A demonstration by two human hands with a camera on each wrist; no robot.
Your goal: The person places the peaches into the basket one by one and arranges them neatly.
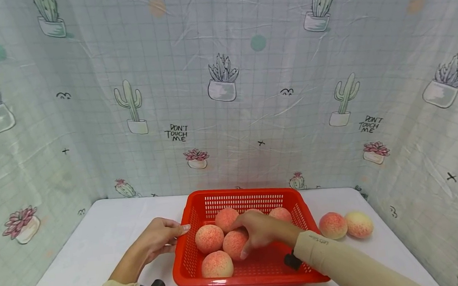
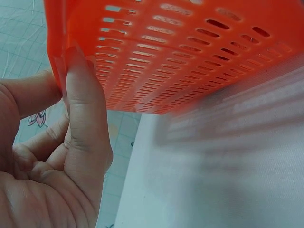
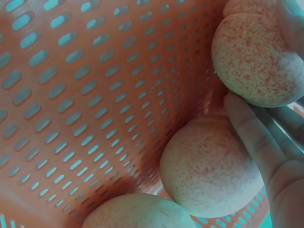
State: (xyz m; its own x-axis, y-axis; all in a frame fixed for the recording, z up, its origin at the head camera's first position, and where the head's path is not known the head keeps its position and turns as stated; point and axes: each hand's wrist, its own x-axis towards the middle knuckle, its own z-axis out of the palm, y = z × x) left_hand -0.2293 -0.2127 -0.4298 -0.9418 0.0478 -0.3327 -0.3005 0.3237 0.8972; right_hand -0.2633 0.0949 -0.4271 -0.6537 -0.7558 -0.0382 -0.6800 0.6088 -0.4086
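Note:
A red plastic basket [image 1: 250, 282] with slotted walls holds several pink, speckled peaches. At its left side, my left hand [image 1: 159, 236] pinches the rim between thumb and fingers; the left wrist view shows the thumb [image 2: 85, 109] against the basket wall [image 2: 166, 47]. My right hand [image 1: 260, 230] reaches inside and grips a peach [image 1: 234, 244]. In the right wrist view, fingers [image 3: 259, 137] and thumb lie around that peach [image 3: 256, 59]. Close by are a peach at the left wall [image 1: 209, 238], a paler one at the front [image 1: 217, 264] and one behind [image 1: 226, 219].
Two more peaches, one pink [image 1: 333, 225] and one yellowish [image 1: 359, 224], lie on the white table [image 1: 136, 216] right of the basket. Another peach [image 1: 280, 214] sits at the basket's back right. A cactus-print curtain [image 1: 251, 113] encloses the table's back and sides.

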